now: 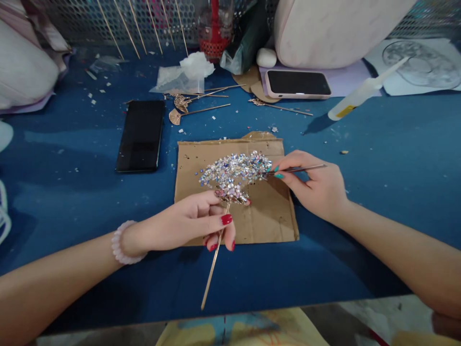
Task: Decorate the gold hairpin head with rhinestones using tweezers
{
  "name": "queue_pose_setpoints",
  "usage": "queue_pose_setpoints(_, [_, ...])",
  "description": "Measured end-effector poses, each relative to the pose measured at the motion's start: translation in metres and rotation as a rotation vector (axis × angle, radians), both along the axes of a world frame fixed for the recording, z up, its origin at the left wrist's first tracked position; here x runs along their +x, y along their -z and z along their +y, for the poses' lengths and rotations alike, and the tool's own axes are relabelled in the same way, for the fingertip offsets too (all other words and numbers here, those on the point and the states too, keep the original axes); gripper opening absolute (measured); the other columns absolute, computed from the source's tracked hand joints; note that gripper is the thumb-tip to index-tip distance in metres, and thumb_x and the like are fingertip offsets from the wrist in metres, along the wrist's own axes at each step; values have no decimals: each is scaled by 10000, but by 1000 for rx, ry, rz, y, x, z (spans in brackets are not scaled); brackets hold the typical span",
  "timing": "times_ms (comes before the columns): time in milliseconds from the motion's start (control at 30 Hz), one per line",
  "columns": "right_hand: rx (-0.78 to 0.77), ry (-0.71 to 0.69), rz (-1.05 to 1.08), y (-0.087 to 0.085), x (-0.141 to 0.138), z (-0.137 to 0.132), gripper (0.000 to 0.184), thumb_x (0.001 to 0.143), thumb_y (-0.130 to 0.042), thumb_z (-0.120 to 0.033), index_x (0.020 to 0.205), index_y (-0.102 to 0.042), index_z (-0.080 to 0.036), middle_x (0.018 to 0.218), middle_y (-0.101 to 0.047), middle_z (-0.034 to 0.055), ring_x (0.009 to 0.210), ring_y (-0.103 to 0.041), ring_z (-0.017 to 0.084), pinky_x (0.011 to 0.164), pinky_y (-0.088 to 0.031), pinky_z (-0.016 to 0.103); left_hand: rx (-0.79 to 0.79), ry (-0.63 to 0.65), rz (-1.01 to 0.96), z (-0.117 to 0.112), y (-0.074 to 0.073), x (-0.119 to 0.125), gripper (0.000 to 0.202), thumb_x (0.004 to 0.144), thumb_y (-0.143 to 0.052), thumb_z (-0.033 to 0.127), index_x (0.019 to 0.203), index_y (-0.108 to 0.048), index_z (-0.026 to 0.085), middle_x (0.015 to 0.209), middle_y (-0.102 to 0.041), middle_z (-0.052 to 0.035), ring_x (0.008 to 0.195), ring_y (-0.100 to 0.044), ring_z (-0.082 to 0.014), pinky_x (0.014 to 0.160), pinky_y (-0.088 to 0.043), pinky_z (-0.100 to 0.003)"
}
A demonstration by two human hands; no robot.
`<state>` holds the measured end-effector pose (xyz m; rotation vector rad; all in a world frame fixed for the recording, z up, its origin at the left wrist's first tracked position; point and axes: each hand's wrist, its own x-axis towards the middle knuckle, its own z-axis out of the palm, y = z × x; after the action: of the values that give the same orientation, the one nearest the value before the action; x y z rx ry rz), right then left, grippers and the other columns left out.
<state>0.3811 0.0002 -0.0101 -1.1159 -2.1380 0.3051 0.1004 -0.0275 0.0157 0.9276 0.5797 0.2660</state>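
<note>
My left hand (201,218) is closed around a gold hairpin stick (215,254), its bare end slanting down toward the table edge. The hairpin's head (234,194) is covered in rhinestones and sits just in front of a pile of loose rhinestones (234,169) on a cardboard sheet (266,216). Where the head ends and the pile begins is hard to make out. In my right hand (317,185), thumb and finger pinch slim dark tweezers (298,169), whose tips reach the right end of the pile. Whether the tips grip a stone is too small to tell.
A black phone (140,136) lies left of the cardboard. Behind are gold hairpins (176,116), a plastic bag (180,79), another phone (298,83) and a glue bottle (355,100). White cushioned objects (338,31) and a mesh rack (72,24) stand at the back.
</note>
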Motion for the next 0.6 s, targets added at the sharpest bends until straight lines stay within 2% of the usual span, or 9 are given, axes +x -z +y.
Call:
queue_pose_setpoints(333, [59, 8, 22, 0, -1, 1, 106, 914, -582, -166, 860, -655, -220, 817, -749, 26, 787, -710, 183, 685, -541, 300, 90, -2, 9, -1, 3, -3, 313, 1033, -460, 193, 1342, -501, 222, 794, -640, 17, 571, -427, -51, 576, -380, -174])
queue_pose_setpoints(600, [24, 38, 18, 2, 0, 2, 106, 915, -572, -193, 861, -657, -226, 834, -747, 32, 808, -713, 196, 714, -551, 321, 111, -4, 37, -1, 5, -4, 358, 1033, -474, 224, 1390, -493, 230, 799, -630, 12, 563, -406, -57, 576, -386, -182])
